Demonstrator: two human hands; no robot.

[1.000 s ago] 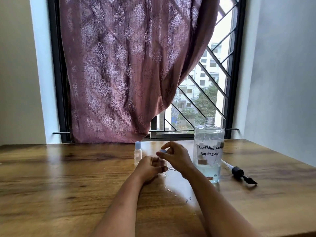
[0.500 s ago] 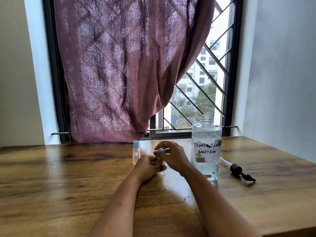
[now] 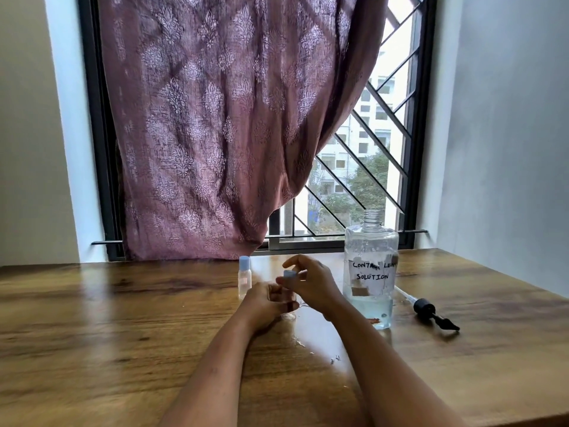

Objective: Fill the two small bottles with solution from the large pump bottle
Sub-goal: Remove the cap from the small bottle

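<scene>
I have just the one view, a wide-angle camera worn on the head, looking forward and slightly down across the wooden table (image 3: 123, 349) toward the window (image 3: 363, 167) beyond the hands. My left hand (image 3: 264, 303) and right hand (image 3: 311, 285) sit low and central, forearms close below.

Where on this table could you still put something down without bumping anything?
The table is bare along its whole left side, out from the capped small bottle. The near right corner, in front of the pump head, is free too. It is crowded mid-table: both hands, the large bottle and spilled drops sit close together.
</scene>
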